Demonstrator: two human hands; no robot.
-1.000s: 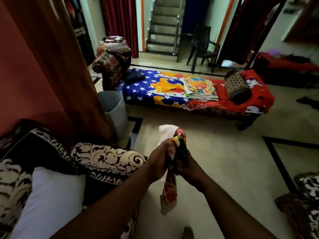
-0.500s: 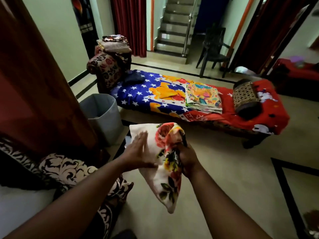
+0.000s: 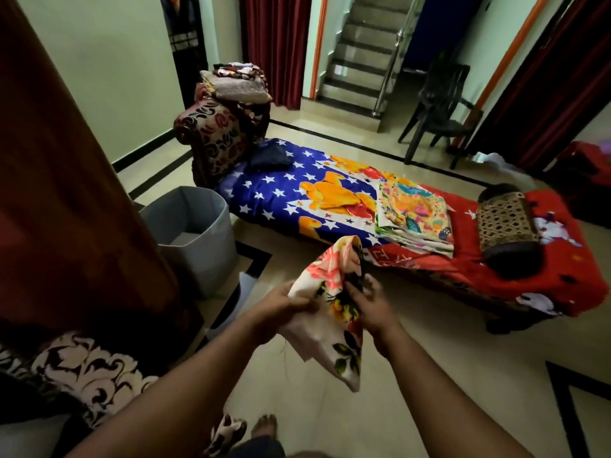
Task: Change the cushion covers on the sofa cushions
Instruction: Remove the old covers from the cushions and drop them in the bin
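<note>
A white floral cushion cover (image 3: 334, 338) hangs bunched in front of me, over the tiled floor. My left hand (image 3: 281, 305) grips its left edge, fingers curled into the cloth. My right hand (image 3: 367, 299) pinches its upper right part, where the fabric rises in a fold. The sofa with its black-and-cream patterned cover (image 3: 89, 371) lies at the lower left, and a white bare cushion (image 3: 26, 438) shows at the bottom left corner. A stack of folded colourful covers (image 3: 413, 213) rests on the daybed ahead.
A grey bin (image 3: 195, 233) stands on the floor to the left. The daybed (image 3: 297, 193) with a blue starred and red sheet carries a patterned bolster (image 3: 506, 226). A dark chair (image 3: 439, 114) and stairs (image 3: 357, 57) lie beyond. A dark red curtain (image 3: 66, 193) hangs at left.
My left hand went from lying flat against the spread cover to gripping its edge. The cover has dropped lower and bunched between both hands. My view turned right, away from the sofa.
</note>
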